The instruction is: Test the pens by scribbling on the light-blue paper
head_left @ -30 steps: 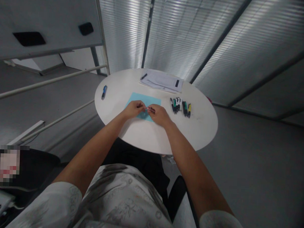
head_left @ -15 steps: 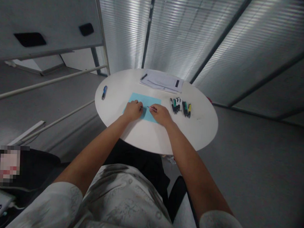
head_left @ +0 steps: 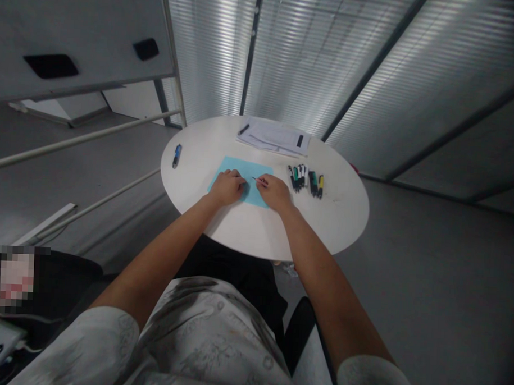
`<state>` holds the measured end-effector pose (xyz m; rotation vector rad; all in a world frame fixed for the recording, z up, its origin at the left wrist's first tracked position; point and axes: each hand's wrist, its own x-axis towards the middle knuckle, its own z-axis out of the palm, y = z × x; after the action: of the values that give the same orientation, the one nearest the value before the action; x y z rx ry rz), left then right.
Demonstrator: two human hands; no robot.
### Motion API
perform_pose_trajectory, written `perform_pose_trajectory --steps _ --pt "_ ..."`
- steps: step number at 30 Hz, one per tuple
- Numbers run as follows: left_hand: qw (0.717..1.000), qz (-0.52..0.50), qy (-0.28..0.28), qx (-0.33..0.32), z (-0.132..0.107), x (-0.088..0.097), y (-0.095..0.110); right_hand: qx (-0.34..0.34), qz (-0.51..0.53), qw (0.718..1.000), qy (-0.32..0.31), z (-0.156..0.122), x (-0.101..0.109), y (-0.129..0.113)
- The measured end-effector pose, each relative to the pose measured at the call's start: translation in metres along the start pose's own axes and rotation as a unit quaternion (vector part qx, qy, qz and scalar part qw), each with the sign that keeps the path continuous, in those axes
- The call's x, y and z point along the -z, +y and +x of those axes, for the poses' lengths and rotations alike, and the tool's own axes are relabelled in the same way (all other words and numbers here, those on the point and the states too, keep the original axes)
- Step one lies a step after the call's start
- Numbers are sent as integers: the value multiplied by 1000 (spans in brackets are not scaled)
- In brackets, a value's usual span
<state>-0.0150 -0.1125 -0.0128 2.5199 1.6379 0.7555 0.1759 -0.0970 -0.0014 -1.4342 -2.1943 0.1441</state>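
A light blue sheet of paper [head_left: 236, 165] lies on the white oval table [head_left: 251, 231]. My left hand [head_left: 227, 187] rests on its left part with curled fingers, closed around something small and dark at the fingertips that I cannot make out. Over the right part of the sheet, my right hand [head_left: 276, 192] pinches a thin pink pen-like stick [head_left: 261, 182]. Its narrow dark tip points left toward the left hand, and a small gap separates the two.
Several markers [head_left: 300, 177] lie to the right, with a yellow one [head_left: 321, 186] at the end. White papers [head_left: 273, 138] lie at the back, a black pen [head_left: 243, 129] on them. A blue pen [head_left: 177, 156] is near the left edge. A whiteboard frame [head_left: 90, 135] stands left.
Both hands have shifted slightly to the right over the blue sheet. The pink stick has moved along with my right hand and stays in its pinch.
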Motion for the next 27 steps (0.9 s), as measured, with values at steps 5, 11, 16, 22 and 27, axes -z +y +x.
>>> perform_pose_trajectory --steps 5,11,16,22,27 --pt "997 -66 27 9 2 -3 -7 -12 0 1000 -2 0 0 1" --pt "966 -158 118 166 6 4 -16 -17 10 1000 2 0 1 0" --pt "949 -197 133 206 5 10 -16 -20 14 1000 0 0 2 0" --pt "946 -190 140 222 7 4 -23 -23 21 1000 -2 0 0 1" --pt "978 -97 94 159 6 -5 -24 -16 24 1000 -4 0 2 0"
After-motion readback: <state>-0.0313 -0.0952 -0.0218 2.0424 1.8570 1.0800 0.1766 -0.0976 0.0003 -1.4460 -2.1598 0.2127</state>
